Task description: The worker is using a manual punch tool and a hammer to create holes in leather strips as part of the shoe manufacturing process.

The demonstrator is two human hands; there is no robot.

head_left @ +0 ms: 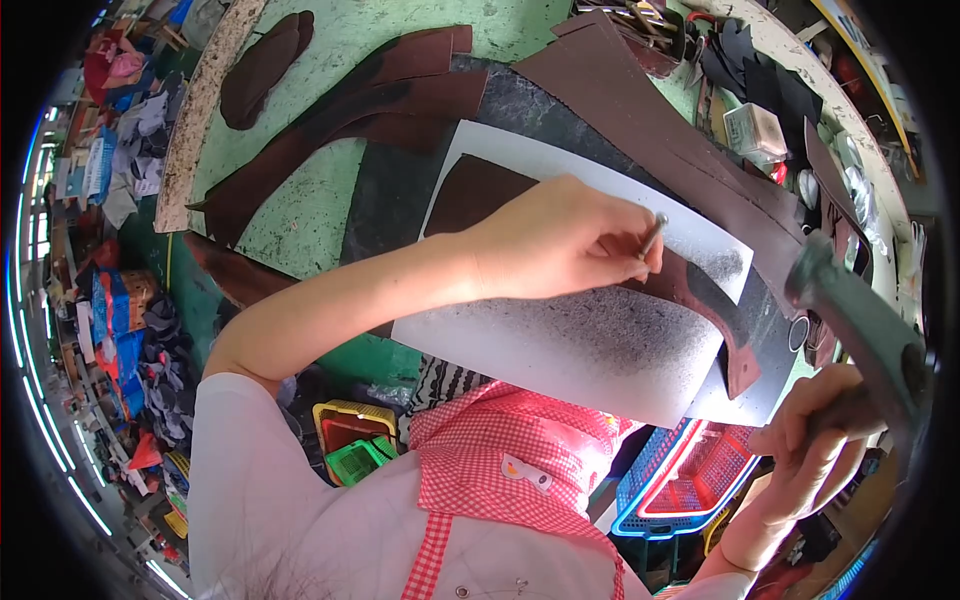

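Observation:
Pinched in the fingers of my left hand is a slim metal punch, tilted over a dark brown leather piece. That piece lies on a white sheet speckled with black specks, and my hand and wrist cover its middle. My right hand is closed round the handle of a hammer, raised at the right with its head apart from the punch. Beneath the sheet is a dark slab. A small metal ring is near the slab's right edge.
Long brown leather pieces lie at the far left, beside stacked rounded ones. Larger brown leather sheets spread at the far right, near a clear plastic box. Below the bench edge are a blue basket and a yellow basket.

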